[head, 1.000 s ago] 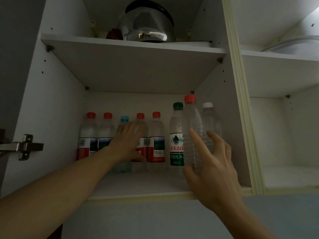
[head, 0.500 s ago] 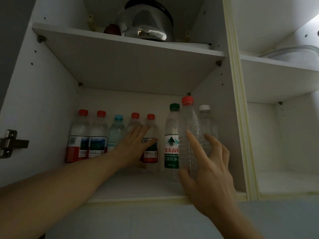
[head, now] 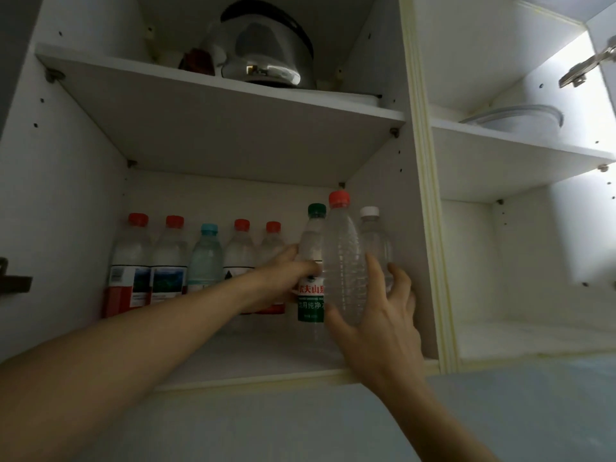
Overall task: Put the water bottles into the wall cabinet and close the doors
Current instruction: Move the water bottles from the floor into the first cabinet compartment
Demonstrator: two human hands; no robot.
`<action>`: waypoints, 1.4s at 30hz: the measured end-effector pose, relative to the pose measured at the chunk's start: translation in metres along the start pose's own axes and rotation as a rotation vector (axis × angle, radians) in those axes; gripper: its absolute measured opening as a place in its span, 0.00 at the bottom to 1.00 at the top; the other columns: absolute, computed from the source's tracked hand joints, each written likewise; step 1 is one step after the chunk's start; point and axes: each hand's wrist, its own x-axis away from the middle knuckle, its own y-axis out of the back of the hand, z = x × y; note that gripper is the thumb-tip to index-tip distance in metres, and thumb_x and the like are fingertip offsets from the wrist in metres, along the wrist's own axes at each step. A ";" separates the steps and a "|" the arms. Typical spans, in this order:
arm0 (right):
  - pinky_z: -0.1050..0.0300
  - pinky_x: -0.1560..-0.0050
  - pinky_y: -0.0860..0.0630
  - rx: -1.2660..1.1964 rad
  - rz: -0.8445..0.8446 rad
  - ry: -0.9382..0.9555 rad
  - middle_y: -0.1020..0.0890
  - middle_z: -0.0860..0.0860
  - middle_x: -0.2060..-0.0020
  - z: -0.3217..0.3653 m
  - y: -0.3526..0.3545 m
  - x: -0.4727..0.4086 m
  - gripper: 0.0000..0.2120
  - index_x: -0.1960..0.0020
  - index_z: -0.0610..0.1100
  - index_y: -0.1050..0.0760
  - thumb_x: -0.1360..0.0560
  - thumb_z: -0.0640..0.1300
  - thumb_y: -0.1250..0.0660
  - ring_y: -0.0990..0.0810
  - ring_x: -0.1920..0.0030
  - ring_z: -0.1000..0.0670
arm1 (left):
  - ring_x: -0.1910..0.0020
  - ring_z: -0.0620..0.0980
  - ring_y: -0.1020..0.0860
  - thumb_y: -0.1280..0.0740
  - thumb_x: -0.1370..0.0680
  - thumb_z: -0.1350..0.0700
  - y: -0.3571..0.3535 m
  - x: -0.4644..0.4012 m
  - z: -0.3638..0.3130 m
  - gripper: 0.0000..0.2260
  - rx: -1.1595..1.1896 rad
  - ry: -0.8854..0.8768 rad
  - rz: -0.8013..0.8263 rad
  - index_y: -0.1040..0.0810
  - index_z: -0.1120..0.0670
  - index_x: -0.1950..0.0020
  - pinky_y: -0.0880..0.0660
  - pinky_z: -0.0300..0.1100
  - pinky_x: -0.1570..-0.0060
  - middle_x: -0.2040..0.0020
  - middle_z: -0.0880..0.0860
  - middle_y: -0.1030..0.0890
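Observation:
Several water bottles stand in a row on the lower shelf of the open wall cabinet. Red-capped ones with red labels are at the left, and a blue-capped one is among them. My left hand reaches in and grips the green-capped bottle, thumb across its front. My right hand holds the tall clear red-capped bottle, thumb on its left side and fingers round its right. A white-capped bottle stands behind it by the cabinet's right wall.
A steel kettle sits on the upper shelf. The right compartment holds a clear lidded dish on its upper shelf. Door hinges show at the far left and top right. The doors are out of view.
My left hand moved right from the red-labelled bottles to the green-capped bottle and took hold of it. My right hand closed round the clear red-capped bottle. The view shifted left.

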 end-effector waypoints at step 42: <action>0.44 0.32 0.32 0.050 0.173 -0.053 0.39 0.43 0.25 0.045 0.027 -0.014 0.33 0.21 0.50 0.43 0.22 0.55 0.34 0.37 0.30 0.40 | 0.22 0.62 0.44 0.28 0.36 0.29 0.060 0.146 0.015 0.58 -0.638 -0.027 -0.798 0.61 0.44 0.19 0.36 0.63 0.28 0.19 0.58 0.49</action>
